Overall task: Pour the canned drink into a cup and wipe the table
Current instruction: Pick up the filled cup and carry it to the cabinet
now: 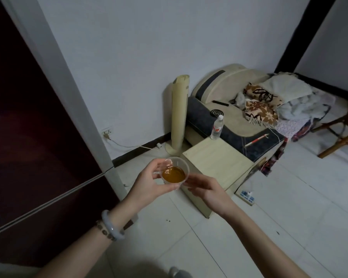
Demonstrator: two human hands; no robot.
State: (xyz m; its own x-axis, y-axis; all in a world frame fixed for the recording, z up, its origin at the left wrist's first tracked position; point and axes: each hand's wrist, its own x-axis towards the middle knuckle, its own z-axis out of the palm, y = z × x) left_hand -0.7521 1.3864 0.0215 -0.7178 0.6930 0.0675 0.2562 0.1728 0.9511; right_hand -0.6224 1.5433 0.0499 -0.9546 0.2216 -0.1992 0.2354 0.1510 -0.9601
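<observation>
A clear plastic cup, roughly a third full of amber drink, is held in the air over the pale tiled floor, just beside the near-left corner of a low, light wooden table and not resting on it. The left hand grasps it, thumb and fingers wrapped round the far and near walls, with a pale bangle and a beaded bracelet on that wrist. The right hand reaches in from the other side, its fingertips at the cup's wall — whether they pinch it or only steady it I cannot tell. No can shows anywhere, so the pouring looks done and the step in hand is likely carrying the filled cup or setting it down. A clear water bottle with a red label stands at the table's far corner, beside a cream tower fan. The next move calls for keeping the cup level, since its wall is thin and squeezes easily, and lowering it flat onto the tabletop — then finding a cloth, none of which is in view, to wipe the table.
</observation>
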